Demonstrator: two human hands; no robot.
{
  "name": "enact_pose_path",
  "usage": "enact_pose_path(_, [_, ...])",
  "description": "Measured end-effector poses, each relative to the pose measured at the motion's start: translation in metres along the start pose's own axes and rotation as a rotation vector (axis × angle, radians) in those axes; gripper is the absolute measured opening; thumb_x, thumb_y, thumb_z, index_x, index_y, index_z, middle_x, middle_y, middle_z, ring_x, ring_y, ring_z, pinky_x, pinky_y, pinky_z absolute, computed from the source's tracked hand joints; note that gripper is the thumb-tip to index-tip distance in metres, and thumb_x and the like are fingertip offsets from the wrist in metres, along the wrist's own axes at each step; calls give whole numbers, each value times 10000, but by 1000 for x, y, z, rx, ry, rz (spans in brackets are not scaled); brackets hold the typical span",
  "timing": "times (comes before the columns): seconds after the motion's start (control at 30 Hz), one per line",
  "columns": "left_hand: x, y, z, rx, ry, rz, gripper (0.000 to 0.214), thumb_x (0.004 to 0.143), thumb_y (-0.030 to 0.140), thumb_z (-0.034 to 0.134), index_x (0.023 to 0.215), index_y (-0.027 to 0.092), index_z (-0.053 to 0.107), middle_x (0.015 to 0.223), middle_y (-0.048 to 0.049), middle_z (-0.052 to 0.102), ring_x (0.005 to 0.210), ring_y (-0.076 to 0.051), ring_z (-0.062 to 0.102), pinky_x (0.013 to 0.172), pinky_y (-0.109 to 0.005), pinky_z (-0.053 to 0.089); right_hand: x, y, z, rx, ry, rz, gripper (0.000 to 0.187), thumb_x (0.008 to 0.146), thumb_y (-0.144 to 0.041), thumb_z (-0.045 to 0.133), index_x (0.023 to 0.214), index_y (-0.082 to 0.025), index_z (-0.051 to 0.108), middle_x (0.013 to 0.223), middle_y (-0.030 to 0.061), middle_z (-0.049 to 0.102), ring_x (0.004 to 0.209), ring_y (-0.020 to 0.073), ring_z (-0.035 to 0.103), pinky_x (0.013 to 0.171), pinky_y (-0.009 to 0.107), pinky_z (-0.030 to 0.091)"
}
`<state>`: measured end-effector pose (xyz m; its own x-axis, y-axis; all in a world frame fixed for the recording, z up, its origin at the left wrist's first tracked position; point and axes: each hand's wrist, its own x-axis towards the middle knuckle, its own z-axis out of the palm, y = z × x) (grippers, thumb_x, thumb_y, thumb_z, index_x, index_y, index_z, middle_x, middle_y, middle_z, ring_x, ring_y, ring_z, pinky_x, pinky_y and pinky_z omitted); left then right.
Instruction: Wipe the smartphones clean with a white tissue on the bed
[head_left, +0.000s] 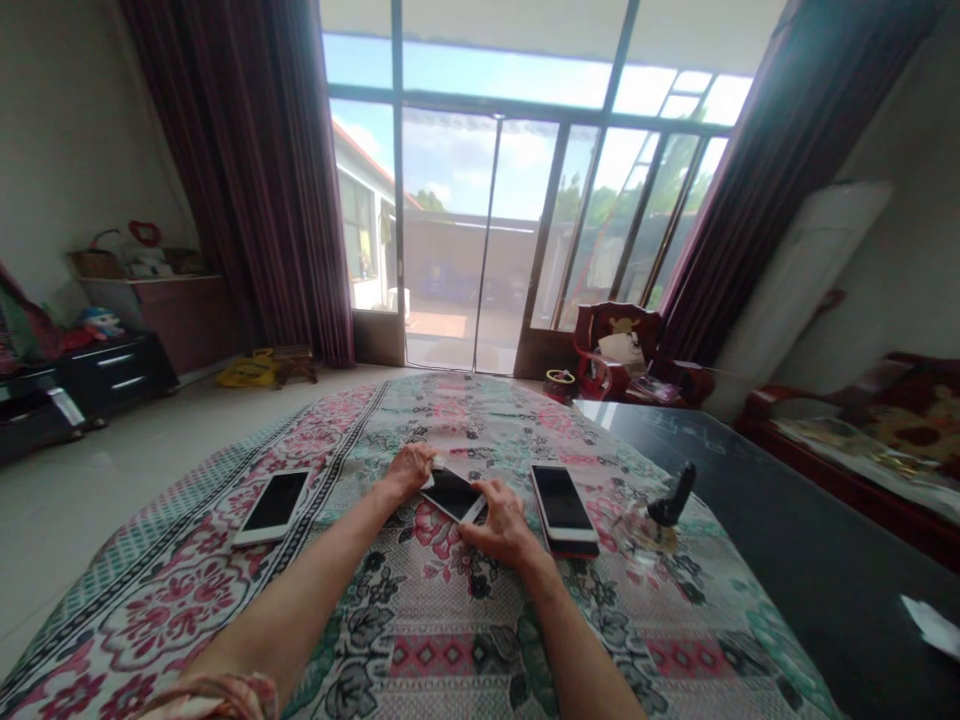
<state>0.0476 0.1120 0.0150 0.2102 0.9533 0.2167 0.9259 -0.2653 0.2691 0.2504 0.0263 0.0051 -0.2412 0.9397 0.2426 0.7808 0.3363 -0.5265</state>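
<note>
A: Where is the middle phone (pixel 452 494) lying, please?
B: It is lying on the flowered tablecloth (pixel 420 605), between the two hands, with its dark screen facing up.
A: And what is the right hand (pixel 499 520) doing?
B: It is gripping the near right end of this phone, the thumb and the fingers holding opposite edges.
A: Is the left hand (pixel 411 470) also gripping?
B: Yes, it is closing its fingers on a small white piece (pixel 437 463), at the far left corner of the phone. What material it is, I cannot tell.
A: Which things are lying around?
B: The left phone (pixel 276 503) is lying well apart from the left hand. The right phone (pixel 564 502) is lying near the right hand, and farther right a black object (pixel 673 496) is standing tilted.
</note>
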Motion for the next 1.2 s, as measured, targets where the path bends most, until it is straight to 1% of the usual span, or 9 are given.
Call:
enact_pose_path(0.2, [-37, -14, -11, 47, -15, 29, 286, 900, 149, 408, 919, 165, 693, 879, -80, 660, 824, -163, 603, 787, -251, 443, 0, -4, -4, -9, -19, 2, 611, 635, -322, 676, 1217, -168, 567, 1177, 108, 572, 1118, 266, 523, 957, 362, 332])
enact_pose_path(0.33, [-60, -21, -14, 24, 12, 65, 281, 898, 136, 410, 918, 170, 688, 896, -83, 655, 873, -173, 593, 837, -264, 436, -1, -6, -5, -11, -19, 7, 606, 629, -304, 670, 1213, -178, 570, 1188, 105, 572, 1123, 262, 519, 963, 354, 324])
enact_pose_path(0.43, [-68, -26, -14, 9, 12, 60, 277, 893, 136, 418, 934, 180, 688, 914, -81, 655, 917, -181, 584, 861, -272, 429, -1, -5, -4, -8, -16, 4, 600, 627, -302, 668, 1209, -198, 569, 1175, 95, 577, 1116, 259, 517, 957, 350, 321])
enact_pose_path(0.53, [-63, -26, -14, 32, -6, 51, 291, 896, 153, 408, 895, 180, 697, 899, -76, 662, 890, -174, 591, 850, -262, 429, 0, -4, -3, 0, -11, -1, 597, 628, -292, 660, 1210, -194, 568, 1145, 89, 584, 1089, 251, 525, 946, 346, 324])
enact_pose_path(0.7, [-30, -15, -15, 134, -64, 21, 320, 893, 155, 393, 898, 184, 712, 896, -72, 686, 842, -157, 607, 809, -240, 435, 0, -5, -3, -6, -7, -1, 580, 627, -276, 646, 1196, -196, 572, 1125, 85, 590, 1079, 251, 526, 935, 351, 326])
enact_pose_path(0.83, [-4, -3, -8, 153, -78, -3, 333, 902, 183, 389, 913, 175, 722, 903, -92, 694, 806, -168, 620, 759, -256, 446, -1, -6, -4, -15, -7, -3, 564, 631, -271, 634, 1188, -210, 575, 1131, 82, 593, 1087, 251, 528, 931, 349, 333])
enact_pose_path(0.93, [7, 4, -2, 158, -75, -29, 332, 907, 197, 392, 954, 166, 719, 886, -102, 697, 796, -176, 624, 752, -266, 451, -1, -7, -4, -18, -6, -6, 560, 633, -273, 637, 1186, -207, 577, 1136, 81, 594, 1091, 250, 531, 933, 343, 337])
enact_pose_path(1.03, [6, 7, 1, 159, -55, -41, 328, 908, 196, 389, 967, 164, 710, 891, -105, 689, 809, -176, 620, 753, -258, 450, -1, -6, -3, -9, -4, -4, 564, 627, -285, 651, 1182, -219, 575, 1142, 77, 593, 1105, 253, 527, 939, 346, 334])
enact_pose_path(1.2, [-17, 1, -2, 156, -30, -29, 340, 910, 166, 362, 946, 187, 700, 897, -83, 666, 805, -162, 611, 746, -244, 441, -1, -5, -3, 14, -13, 2, 575, 602, -258, 666, 1170, -212, 581, 1139, 80, 591, 1103, 257, 526, 947, 363, 327])
